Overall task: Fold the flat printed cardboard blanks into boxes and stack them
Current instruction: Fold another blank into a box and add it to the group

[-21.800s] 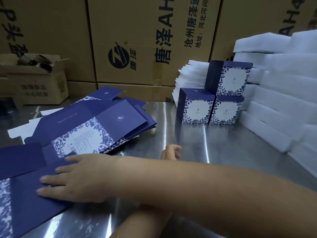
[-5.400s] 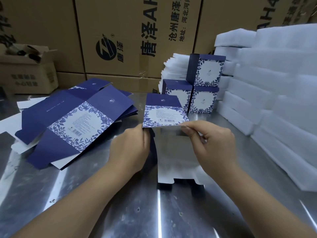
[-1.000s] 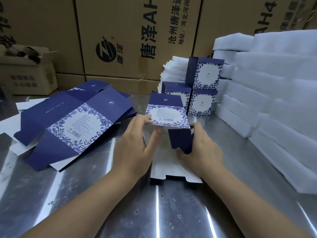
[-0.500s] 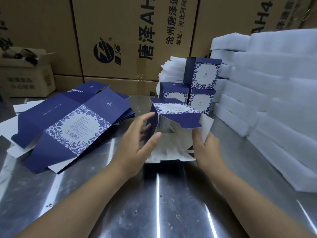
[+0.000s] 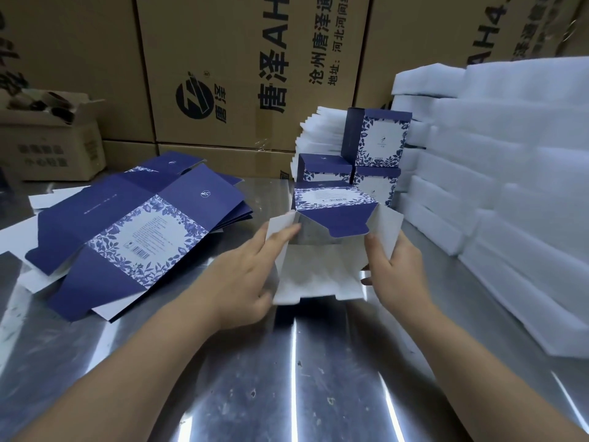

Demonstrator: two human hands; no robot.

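Note:
A half-folded blue-and-white box blank [image 5: 322, 266] stands on the steel table [image 5: 287, 378] in front of me, its white inside facing me and a navy flap folded over the top. My left hand [image 5: 245, 275] holds its left side flap, fingers along the white panel. My right hand [image 5: 395, 266] grips the right side flap. A pile of flat printed blanks [image 5: 137, 228] lies to the left. Three finished boxes [image 5: 373, 154] are stacked behind, two below and one on top.
Thick white foam slabs [image 5: 510, 186] are piled along the right edge. A smaller stack of white sheets [image 5: 322, 129] stands behind the boxes. Large brown cartons [image 5: 239, 74] wall off the back, and an open small carton [image 5: 54, 138] sits at the back left.
The blank has gone from nearly flat to an upright box shape. Both hands moved out to its side flaps, and the navy top flap now hangs over the open inside.

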